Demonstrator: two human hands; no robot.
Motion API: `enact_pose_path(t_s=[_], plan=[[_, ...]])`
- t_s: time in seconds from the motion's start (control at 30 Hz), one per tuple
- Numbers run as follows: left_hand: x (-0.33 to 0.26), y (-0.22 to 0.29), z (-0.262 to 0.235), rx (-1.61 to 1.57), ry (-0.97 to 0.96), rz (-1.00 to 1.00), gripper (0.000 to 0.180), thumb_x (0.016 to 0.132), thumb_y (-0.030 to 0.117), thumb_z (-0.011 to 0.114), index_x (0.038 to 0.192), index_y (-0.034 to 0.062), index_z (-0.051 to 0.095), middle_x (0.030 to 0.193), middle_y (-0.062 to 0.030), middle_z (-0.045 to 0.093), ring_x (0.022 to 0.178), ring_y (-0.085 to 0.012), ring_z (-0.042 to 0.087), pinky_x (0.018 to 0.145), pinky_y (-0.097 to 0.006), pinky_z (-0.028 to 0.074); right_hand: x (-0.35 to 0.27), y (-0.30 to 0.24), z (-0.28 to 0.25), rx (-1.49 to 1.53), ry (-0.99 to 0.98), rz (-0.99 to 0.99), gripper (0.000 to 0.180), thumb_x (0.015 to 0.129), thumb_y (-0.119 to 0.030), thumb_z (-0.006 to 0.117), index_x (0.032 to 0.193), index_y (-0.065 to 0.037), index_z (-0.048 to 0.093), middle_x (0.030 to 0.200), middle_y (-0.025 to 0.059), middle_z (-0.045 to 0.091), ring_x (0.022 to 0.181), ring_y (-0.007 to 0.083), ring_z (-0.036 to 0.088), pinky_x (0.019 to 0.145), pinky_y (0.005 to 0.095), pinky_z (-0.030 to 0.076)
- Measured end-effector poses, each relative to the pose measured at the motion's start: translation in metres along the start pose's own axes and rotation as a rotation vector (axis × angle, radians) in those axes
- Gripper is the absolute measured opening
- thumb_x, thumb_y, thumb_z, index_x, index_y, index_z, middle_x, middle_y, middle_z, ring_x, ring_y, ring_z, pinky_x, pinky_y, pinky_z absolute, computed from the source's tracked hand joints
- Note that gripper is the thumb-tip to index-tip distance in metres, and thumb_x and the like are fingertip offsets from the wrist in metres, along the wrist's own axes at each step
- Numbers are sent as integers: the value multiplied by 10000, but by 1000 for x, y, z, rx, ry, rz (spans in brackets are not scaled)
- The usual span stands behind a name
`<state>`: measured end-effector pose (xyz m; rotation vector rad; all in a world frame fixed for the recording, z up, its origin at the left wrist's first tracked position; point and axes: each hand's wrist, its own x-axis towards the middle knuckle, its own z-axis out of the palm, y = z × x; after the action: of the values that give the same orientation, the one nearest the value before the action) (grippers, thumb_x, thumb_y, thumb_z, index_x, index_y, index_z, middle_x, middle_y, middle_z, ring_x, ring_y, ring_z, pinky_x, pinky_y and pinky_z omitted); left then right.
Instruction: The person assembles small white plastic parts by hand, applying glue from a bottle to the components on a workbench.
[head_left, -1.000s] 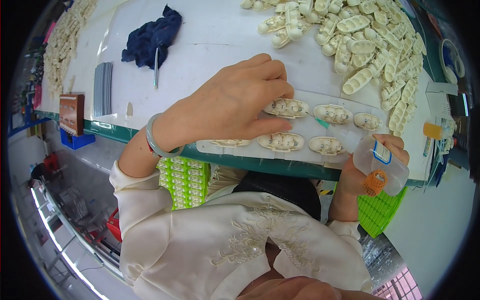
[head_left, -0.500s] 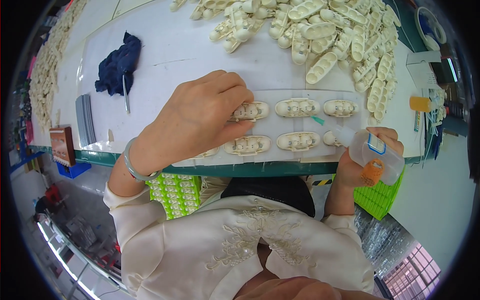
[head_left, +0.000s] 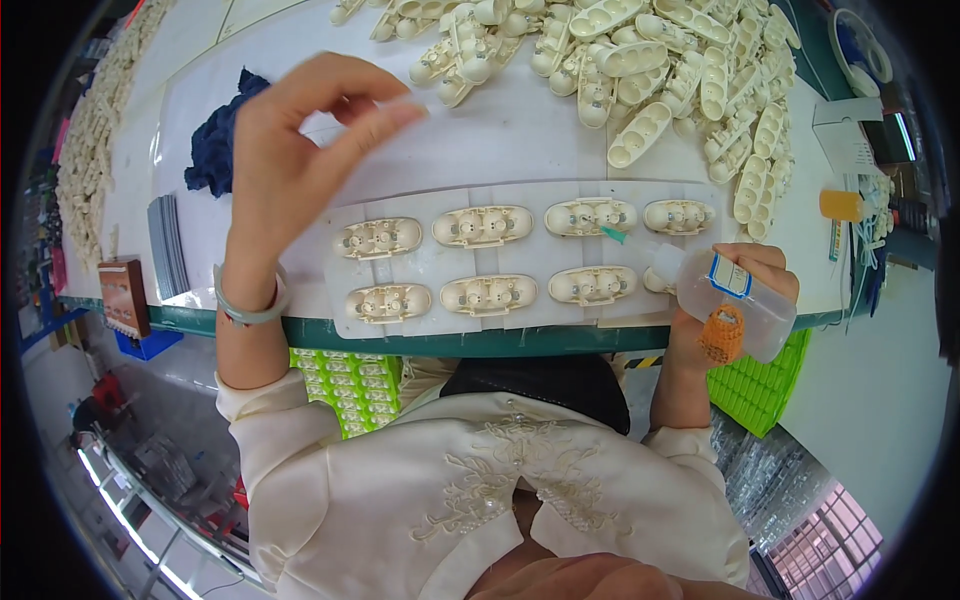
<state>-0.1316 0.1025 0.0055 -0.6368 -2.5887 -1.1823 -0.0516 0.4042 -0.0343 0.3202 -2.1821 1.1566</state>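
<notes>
Loosely curved, my left hand [head_left: 300, 150] hangs above the white tabletop [head_left: 520, 140] with nothing visible in its fingers, partly blocking my view of a dark blue cloth [head_left: 213, 150]. My right hand [head_left: 690, 342] is wrapped around a translucent bottle [head_left: 762, 318], whose green tip [head_left: 614, 235] points at the third far-row casing from the left [head_left: 588, 216], though I can't tell if they touch. Eight cream casings sit in two rows on a pale board [head_left: 540, 254], the near right one partly hidden by the bottle.

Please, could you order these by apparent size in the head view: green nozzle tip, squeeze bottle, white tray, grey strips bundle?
1. White tray
2. Squeeze bottle
3. Grey strips bundle
4. Green nozzle tip
</notes>
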Motion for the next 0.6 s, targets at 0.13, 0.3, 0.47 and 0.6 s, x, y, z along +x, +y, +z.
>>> enact_pose_path(t_s=[0.13,0.3,0.47,0.6], plan=[[6,-36,-4,82,205,-59,164,742,132,694,845,14,645,723,-26,615,617,-79,529,590,-185,430,1,5,-6,67,144,-50,514,812,-501,455,834,12,463,778,111,498,739,185,505,612,266,436],[8,-56,-9,216,217,-325,202,801,177,647,924,17,641,770,-14,624,679,-60,542,642,-178,429,2,15,-8,136,283,-68,421,806,-406,478,826,14,458,760,113,485,721,201,507,572,253,439],[8,-51,1,264,142,-323,200,809,187,633,918,19,643,788,-29,637,681,-69,547,657,-193,440,2,18,-22,77,42,-58,329,787,-306,503,830,17,459,760,115,484,728,211,513,621,267,431],[8,-51,3,254,100,-312,201,810,181,628,919,12,640,800,-45,645,686,-76,553,668,-206,446,3,13,-18,40,32,-11,269,782,-241,531,825,16,465,753,106,478,725,215,517,622,270,428]])
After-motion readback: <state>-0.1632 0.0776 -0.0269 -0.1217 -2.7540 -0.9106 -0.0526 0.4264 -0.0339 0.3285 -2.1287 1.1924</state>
